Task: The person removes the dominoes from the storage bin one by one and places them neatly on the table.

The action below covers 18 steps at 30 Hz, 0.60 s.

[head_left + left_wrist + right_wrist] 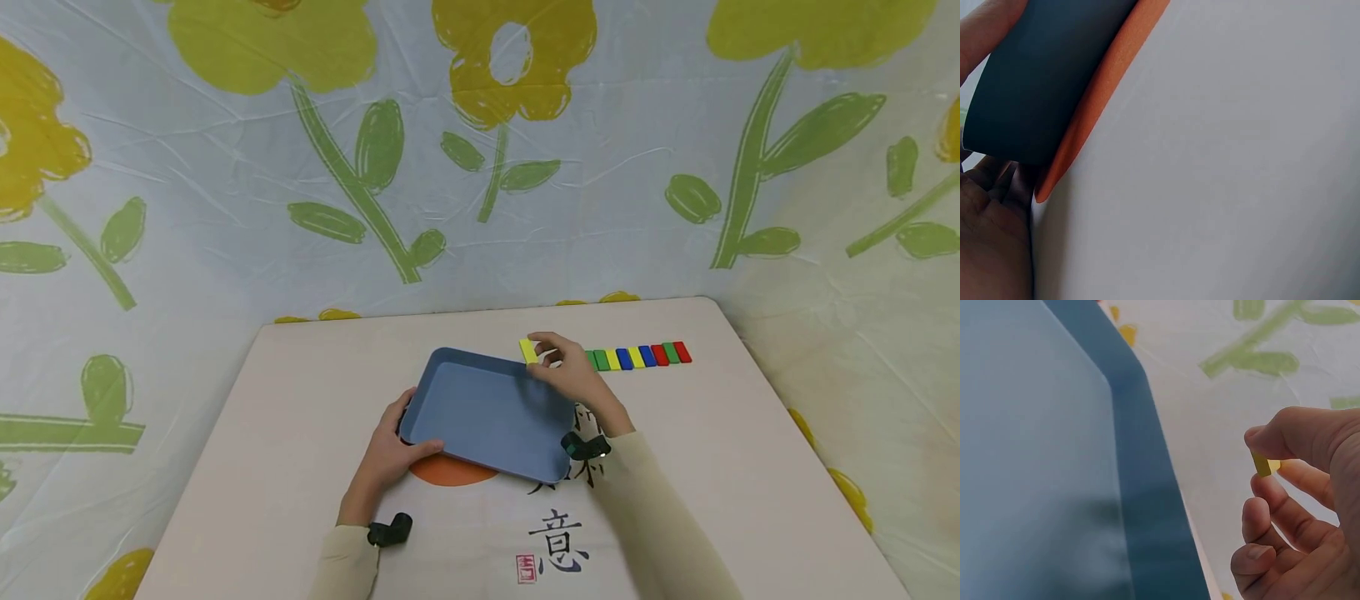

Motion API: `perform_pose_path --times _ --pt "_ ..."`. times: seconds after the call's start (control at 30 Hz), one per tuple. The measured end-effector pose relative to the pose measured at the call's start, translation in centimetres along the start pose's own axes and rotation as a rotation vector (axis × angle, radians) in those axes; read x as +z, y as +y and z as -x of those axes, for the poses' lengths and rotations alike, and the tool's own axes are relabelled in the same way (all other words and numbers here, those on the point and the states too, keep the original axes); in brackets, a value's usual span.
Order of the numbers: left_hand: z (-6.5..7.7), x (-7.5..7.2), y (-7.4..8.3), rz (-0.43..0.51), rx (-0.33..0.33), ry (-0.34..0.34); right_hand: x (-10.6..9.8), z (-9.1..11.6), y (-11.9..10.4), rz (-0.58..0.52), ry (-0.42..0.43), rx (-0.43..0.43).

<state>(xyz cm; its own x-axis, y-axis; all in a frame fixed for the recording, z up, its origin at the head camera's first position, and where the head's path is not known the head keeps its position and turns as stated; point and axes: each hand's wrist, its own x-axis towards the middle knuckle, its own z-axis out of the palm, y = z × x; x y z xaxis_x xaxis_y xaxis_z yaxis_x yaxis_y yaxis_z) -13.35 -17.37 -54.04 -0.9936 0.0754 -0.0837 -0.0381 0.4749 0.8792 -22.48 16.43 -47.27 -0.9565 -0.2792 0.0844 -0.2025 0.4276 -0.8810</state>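
Note:
A blue-grey rectangular tray (pixel 483 408) is in the middle of the head view, turned at an angle. My left hand (pixel 390 450) grips its near left corner, thumb along the front rim and fingers round the left side. In the left wrist view the tray's dark outer wall (pixel 1035 87) lies between thumb and fingers. Above the tray's far rim, my right hand (pixel 572 371) pinches a small yellow block (pixel 528 351). The right wrist view shows this block (pixel 1262 464) between thumb and fingertips, beside the tray's edge (pixel 1141 456). Whether the tray touches the table is unclear.
Right of the right hand, a row of red, green, blue and yellow blocks (pixel 647 356) lies on the pale table (pixel 300 467). Beneath the tray are an orange printed shape (pixel 453 473) and black characters (pixel 558 542). A flower-patterned cloth (pixel 600 217) hangs behind.

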Motion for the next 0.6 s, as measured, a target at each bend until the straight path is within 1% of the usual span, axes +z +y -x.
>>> perform_pose_path --times 0.07,0.23,0.47,0.6 --pt "0.0 0.0 0.0 -0.005 0.001 0.001 -0.6 0.2 0.3 -0.006 0.014 0.012" --pt "0.1 -0.1 -0.1 -0.004 -0.003 -0.001 -2.3 0.9 1.2 0.017 0.053 0.05" --pt "0.1 0.0 0.0 -0.007 -0.003 0.007 -4.6 2.0 2.5 0.065 0.092 0.075" --pt "0.1 0.1 -0.1 -0.004 -0.003 0.007 -6.0 2.6 3.5 0.112 0.105 0.09"
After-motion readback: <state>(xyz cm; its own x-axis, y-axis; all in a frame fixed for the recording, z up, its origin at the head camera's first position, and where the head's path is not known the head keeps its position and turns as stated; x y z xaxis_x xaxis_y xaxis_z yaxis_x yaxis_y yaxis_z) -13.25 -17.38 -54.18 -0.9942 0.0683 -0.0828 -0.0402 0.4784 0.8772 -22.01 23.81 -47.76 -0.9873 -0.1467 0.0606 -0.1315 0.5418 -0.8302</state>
